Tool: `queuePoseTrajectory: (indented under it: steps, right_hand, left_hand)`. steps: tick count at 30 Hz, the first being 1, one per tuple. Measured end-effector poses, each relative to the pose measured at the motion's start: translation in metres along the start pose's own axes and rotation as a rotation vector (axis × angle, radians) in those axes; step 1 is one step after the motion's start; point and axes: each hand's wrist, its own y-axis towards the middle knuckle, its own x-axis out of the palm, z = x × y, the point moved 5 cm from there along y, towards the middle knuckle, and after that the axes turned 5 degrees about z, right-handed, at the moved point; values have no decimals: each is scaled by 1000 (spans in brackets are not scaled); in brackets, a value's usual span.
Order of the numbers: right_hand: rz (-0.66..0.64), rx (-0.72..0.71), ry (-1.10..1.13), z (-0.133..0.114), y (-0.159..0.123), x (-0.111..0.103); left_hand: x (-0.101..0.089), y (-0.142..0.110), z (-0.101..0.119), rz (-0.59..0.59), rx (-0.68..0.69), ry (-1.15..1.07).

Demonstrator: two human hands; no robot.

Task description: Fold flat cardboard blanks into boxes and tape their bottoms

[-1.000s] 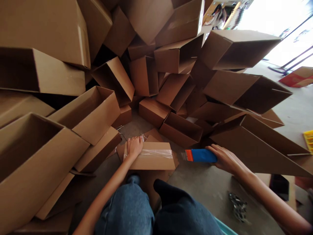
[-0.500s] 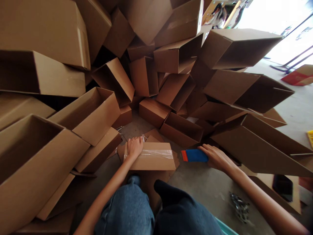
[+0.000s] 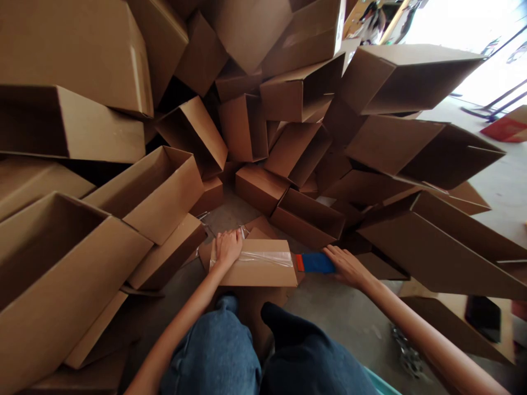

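A small cardboard box (image 3: 258,277) with wrinkled clear tape (image 3: 265,258) along its top lies in front of my knees. My left hand (image 3: 229,247) grips its left end, fingers bent over the far edge. Just right of the box, my right hand (image 3: 345,264) is closed round a flat blue tool with an orange end (image 3: 317,263). The orange end points left and is close to the box's right end; whether it touches cannot be seen. Blur hides the tool's exact kind.
Open cardboard boxes (image 3: 307,216) are heaped in front and at the left (image 3: 74,263). More boxes (image 3: 444,241) lean at the right, near a black phone-like slab (image 3: 482,318). A metallic bundle (image 3: 407,351) lies on the floor. A person (image 3: 373,24) is far back.
My right hand has moved left with the blue tool, bringing its orange end up near the box. My left hand stays on the box. The view has shifted slightly.
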Motion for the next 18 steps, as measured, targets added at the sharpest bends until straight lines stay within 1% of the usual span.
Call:
queuePoseTrajectory:
  steps: [5, 7, 11, 14, 18]
  right_hand:
    - [-59, 53, 81, -24, 12, 2]
    - [-78, 44, 144, -37, 20, -2]
    - [-75, -3, 258, -65, 33, -11]
    - [-78, 5, 225, -79, 36, -10]
    - [-33, 9, 179, -87, 32, -6]
  left_hand:
    - [-4, -1, 2, 1, 2, -16]
    - [-5, -2, 3, -3, 8, -16]
    - [-8, -5, 8, -7, 44, -16]
    - [-9, -8, 11, -36, 57, 12]
    - [-9, -10, 14, -72, 57, 57]
